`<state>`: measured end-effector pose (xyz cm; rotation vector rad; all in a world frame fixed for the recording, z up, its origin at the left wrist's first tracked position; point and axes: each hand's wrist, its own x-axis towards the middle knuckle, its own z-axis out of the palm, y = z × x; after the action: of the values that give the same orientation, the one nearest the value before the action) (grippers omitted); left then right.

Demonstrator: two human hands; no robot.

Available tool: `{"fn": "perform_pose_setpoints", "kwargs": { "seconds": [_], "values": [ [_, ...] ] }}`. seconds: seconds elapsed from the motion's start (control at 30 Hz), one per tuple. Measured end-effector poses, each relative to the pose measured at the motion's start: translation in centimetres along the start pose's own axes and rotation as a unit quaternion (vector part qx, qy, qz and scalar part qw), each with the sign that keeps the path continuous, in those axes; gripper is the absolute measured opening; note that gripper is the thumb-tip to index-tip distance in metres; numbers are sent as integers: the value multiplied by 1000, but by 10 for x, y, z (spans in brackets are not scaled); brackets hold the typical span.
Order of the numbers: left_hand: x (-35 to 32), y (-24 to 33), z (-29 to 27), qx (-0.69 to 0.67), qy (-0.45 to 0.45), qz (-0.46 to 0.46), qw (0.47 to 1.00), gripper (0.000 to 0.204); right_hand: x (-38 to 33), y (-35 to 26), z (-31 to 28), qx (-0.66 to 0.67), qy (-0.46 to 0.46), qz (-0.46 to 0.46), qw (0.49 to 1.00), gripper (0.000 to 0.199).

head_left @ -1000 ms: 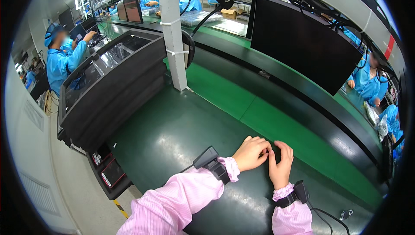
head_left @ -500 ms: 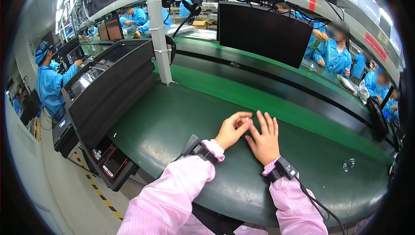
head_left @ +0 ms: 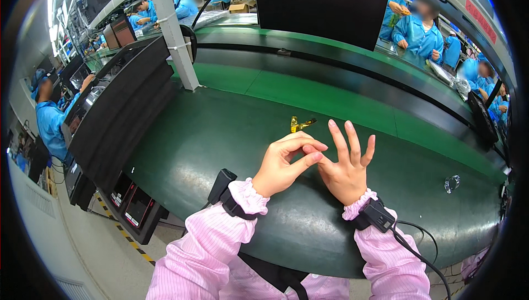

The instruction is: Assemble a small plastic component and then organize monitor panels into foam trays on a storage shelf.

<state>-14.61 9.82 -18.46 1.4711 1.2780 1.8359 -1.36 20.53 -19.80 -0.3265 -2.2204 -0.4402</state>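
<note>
**Yellow strip point(head_left: 295, 126) showed ahead**

Our left hand point(head_left: 282, 166) and right hand point(head_left: 347, 177) met at thumb and forefinger, the right's other fingers spread wide; their tips overlapped, so we could not tell whether either pinch was closed or held anything. Against the counter point(head_left: 215, 140), the yellow strip showed just past the left fingers, toward eleven o'clock; contact was unclear. We judged it light, bendy and easily creased, best taken by its edges.

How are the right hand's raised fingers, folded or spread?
Spread: the right hand has three raised fingers nearly straight, with visible gaps between them. Whether it pinches anything beside the left hand, I cannot tell.
</note>
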Motion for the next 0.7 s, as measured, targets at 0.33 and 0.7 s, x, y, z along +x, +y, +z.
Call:
{"fn": "perform_pose_setpoints", "kwargs": {
  "seconds": [0.33, 0.7],
  "values": [
    [-7, 31, 4, 86, -14, 70, 994, 21, 4, 0, -4, 55, 108, -48, 991, 65],
    [-12, 36, 25, 275, -28, 246, 929, 28, -8, -8, 16, 367, 108, -38, 923, 57]
  ]
}}
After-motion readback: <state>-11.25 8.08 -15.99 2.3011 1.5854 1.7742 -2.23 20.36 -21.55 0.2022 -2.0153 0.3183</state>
